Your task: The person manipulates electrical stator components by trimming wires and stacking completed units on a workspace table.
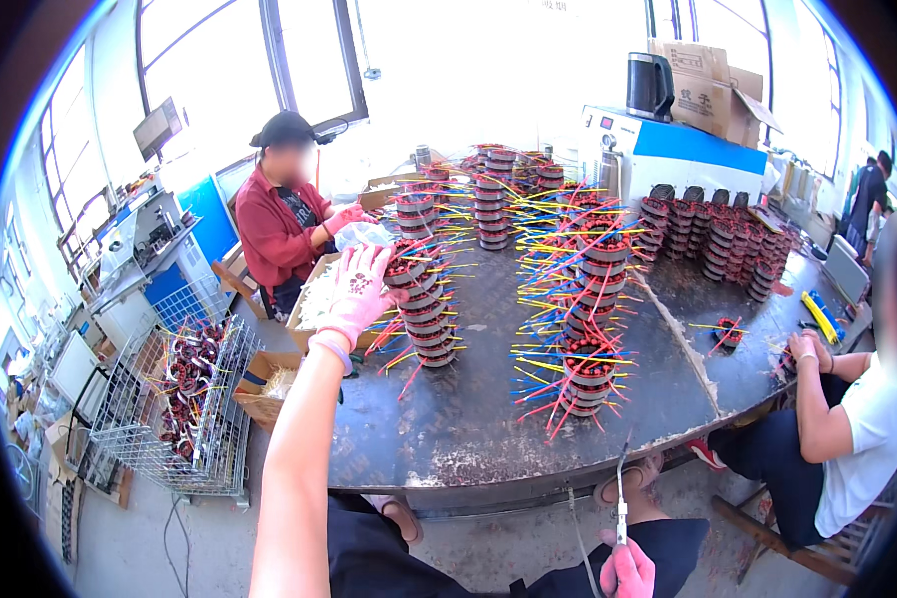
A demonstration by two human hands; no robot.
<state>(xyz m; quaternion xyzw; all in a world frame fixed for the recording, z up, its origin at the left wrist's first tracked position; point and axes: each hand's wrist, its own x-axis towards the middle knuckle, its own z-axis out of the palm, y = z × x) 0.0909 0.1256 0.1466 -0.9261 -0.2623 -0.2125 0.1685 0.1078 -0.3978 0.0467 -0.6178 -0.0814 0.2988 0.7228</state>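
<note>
My left hand, in a pink glove, reaches out over the table's left side. Its fingers are stretched out, and the thumb points toward a stack of wound motor stators with red, blue and yellow wires. Whether the thumb touches the stack I cannot tell. Low in the picture, my right hand, also in pink, is closed on a soldering iron with a pale handle and a thin, bent tip pointing up. A taller stator stack bristles with wires in the middle of the table.
More stator stacks fill the back right of the dark table. A single stator lies near a co-worker at right. Another person in red works at left. A wire basket and cardboard box stand left.
</note>
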